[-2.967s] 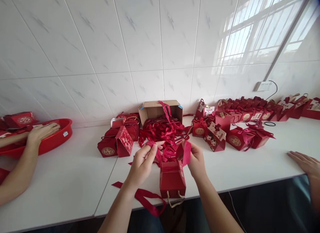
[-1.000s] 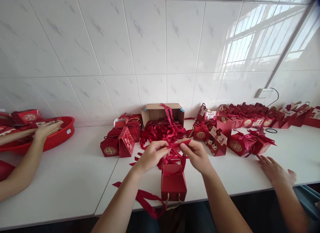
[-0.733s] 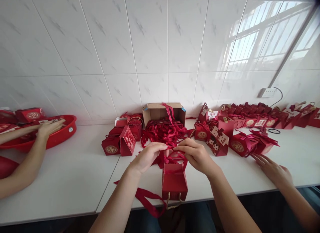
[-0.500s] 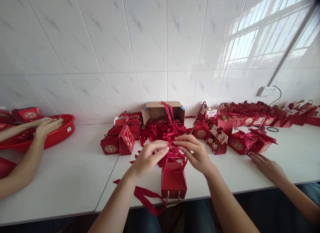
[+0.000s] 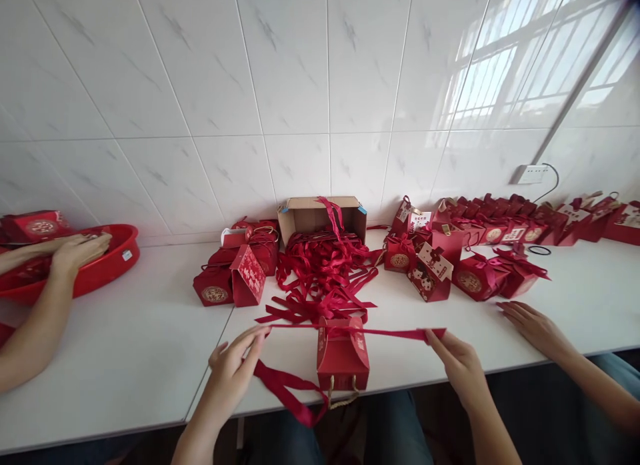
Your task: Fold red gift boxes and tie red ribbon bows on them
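Note:
A small red gift box [image 5: 343, 358] stands at the front edge of the white table [image 5: 135, 358], its rope handle hanging over the edge. A red ribbon [image 5: 390, 332] is stretched taut and level across the box's top. My left hand [image 5: 235, 365] pinches the ribbon's left end. My right hand [image 5: 457, 365] pinches its right end. The two hands are far apart, one on each side of the box.
A heap of loose red ribbons [image 5: 325, 275] spills from a cardboard box [image 5: 305, 215] behind. Finished red boxes [image 5: 475, 248] line the right; others [image 5: 235, 275] sit left. Another person's hand [image 5: 535, 325] rests at right; a second person's hand [image 5: 75, 252] reaches into a red basin [image 5: 117, 258].
My hands were close together above the box, working the ribbon. They have pulled apart sideways and toward me, drawing the ribbon tight across the box top.

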Action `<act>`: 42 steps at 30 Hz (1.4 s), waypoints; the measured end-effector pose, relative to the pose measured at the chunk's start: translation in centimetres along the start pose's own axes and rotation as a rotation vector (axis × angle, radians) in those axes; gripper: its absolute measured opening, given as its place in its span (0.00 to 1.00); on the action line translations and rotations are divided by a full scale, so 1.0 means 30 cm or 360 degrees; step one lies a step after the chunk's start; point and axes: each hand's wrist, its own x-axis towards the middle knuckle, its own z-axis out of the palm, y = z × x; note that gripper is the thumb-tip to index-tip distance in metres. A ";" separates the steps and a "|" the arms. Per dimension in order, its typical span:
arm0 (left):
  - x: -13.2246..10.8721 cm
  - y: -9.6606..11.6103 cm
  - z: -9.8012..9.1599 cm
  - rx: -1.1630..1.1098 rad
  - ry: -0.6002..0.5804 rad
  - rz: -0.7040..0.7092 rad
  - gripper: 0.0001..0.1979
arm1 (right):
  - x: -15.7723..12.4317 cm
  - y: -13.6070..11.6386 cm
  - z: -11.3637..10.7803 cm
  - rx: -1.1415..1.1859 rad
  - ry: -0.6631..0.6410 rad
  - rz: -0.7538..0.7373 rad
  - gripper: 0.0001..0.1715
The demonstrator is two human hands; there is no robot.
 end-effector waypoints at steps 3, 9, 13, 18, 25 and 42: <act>-0.047 -0.097 0.037 0.0026 -0.0223 -0.0308 0.21 | -0.054 0.118 -0.033 -0.0240 -0.0017 0.0166 0.27; -0.078 -0.171 0.089 0.0079 -0.0337 -0.0414 0.20 | -0.070 0.180 -0.042 -0.0470 0.0006 0.0205 0.27; -0.058 -0.123 0.111 0.0054 -0.0096 -0.0119 0.14 | -0.028 0.103 0.007 -0.0482 0.0401 0.0015 0.32; -0.033 0.033 0.165 -0.0403 -0.0197 0.0158 0.10 | -0.012 -0.058 0.159 -0.0117 -0.0120 -0.0205 0.18; -0.008 0.129 0.249 -0.0724 -0.0352 0.0119 0.16 | -0.011 -0.135 0.328 0.0244 -0.0476 -0.0015 0.17; -0.001 0.139 0.224 -0.0627 -0.0424 -0.0048 0.16 | 0.000 -0.134 0.318 0.0386 -0.0565 -0.0042 0.20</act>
